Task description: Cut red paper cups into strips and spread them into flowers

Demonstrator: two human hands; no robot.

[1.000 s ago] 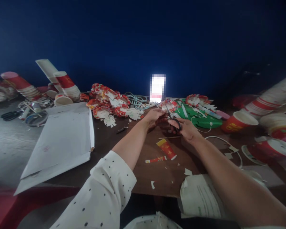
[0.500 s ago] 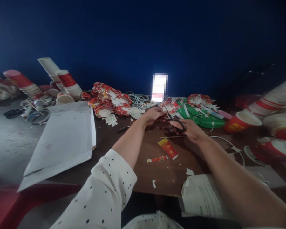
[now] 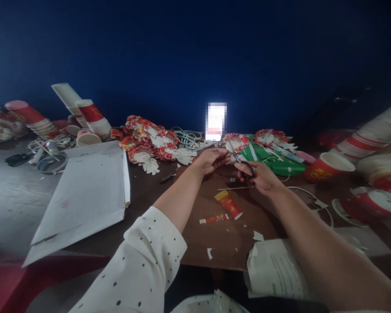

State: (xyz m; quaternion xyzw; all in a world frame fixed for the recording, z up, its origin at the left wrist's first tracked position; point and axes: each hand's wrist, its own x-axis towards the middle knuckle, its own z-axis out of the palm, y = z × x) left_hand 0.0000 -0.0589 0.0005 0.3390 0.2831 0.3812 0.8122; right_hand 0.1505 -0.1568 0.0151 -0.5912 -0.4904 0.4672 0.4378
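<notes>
My right hand (image 3: 259,176) grips a pair of black-handled scissors (image 3: 246,168), the blades pointing up and left toward my other hand. My left hand (image 3: 212,161) is held just left of the blades, thumb and fingers close together; whatever is pinched there is too small to make out. Below both hands lie a red and yellow piece of printed paper cup (image 3: 228,204) and a narrow red strip (image 3: 213,218). A thin stick (image 3: 235,188) rests just above them on the brown table (image 3: 182,243).
Red and white paper crafts (image 3: 150,139) are heaped behind my left arm. A lit phone (image 3: 215,121) stands at the back, near a green bag (image 3: 280,164). At left are a flat white board (image 3: 84,191) and stacked cups (image 3: 93,115); a red cup (image 3: 330,167) stands at right.
The scissor blades look more spread than before, and my left hand's fingers have shifted slightly. The whole view has moved a little.
</notes>
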